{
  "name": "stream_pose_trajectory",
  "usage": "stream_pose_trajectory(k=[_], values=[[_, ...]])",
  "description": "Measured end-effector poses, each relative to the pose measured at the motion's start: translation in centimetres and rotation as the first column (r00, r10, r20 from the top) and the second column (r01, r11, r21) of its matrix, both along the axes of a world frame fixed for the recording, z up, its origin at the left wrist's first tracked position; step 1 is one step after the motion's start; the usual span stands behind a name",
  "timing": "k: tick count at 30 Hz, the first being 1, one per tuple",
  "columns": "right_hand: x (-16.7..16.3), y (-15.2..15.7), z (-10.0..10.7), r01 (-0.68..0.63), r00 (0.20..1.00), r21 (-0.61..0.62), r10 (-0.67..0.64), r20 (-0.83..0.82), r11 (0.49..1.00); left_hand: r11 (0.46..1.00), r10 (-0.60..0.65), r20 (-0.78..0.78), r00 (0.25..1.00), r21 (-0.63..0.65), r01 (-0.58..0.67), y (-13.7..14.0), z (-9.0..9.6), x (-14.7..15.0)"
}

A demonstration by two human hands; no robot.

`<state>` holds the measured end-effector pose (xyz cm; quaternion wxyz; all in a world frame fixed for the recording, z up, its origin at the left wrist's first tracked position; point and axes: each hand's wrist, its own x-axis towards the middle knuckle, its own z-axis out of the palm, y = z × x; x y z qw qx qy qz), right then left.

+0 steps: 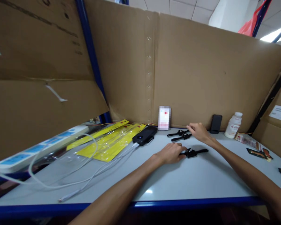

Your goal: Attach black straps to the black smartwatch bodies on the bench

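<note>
The grip of my left hand (171,153) meets the left handle of the near black tool (191,152); I cannot tell whether its fingers clamp. That tool lies just to its right, long axis running left-right on the bench (189,181). My right hand (198,132), farther from it, bunches beside two far black tools (184,137); I cannot tell its hold.

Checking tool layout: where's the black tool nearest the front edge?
Head view, right of centre: the black tool lies on the table, one end at the left hand.
</note>
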<state>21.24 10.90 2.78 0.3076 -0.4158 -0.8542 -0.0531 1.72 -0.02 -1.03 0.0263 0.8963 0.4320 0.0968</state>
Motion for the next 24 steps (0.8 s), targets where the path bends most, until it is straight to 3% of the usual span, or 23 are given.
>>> stream_pose_trajectory(k=[5,12,16,21,24], values=[[2.1,-4.0,-1.5,-0.055,0.998,-0.037,0.056,0.032,0.998,1.0,0.002,-0.009,1.0,-0.007,-0.002,-0.1,0.4,0.0],[1.5,-5.5,-2.4,0.01,0.986,-0.063,0.001,0.167,0.998,0.999,0.024,-0.01,1.0,-0.021,-0.024,-0.2,0.6,0.1],[-1.1,-4.1,-0.9,0.092,0.964,-0.094,-0.066,0.256,0.991,0.999,0.028,-0.019,0.999,-0.016,-0.028,0.1,0.2,0.1],[-6.8,-0.8,0.6,0.173,0.917,-0.101,-0.123,0.378,0.98,1.0,0.008,-0.001,1.0,0.009,-0.008,0.4,-0.3,0.0],[-9.3,1.0,0.3,0.123,0.873,-0.039,-0.09,0.479,0.992,1.0,0.007,-0.008,1.0,0.007,-0.007,0.2,-0.3,0.1]])
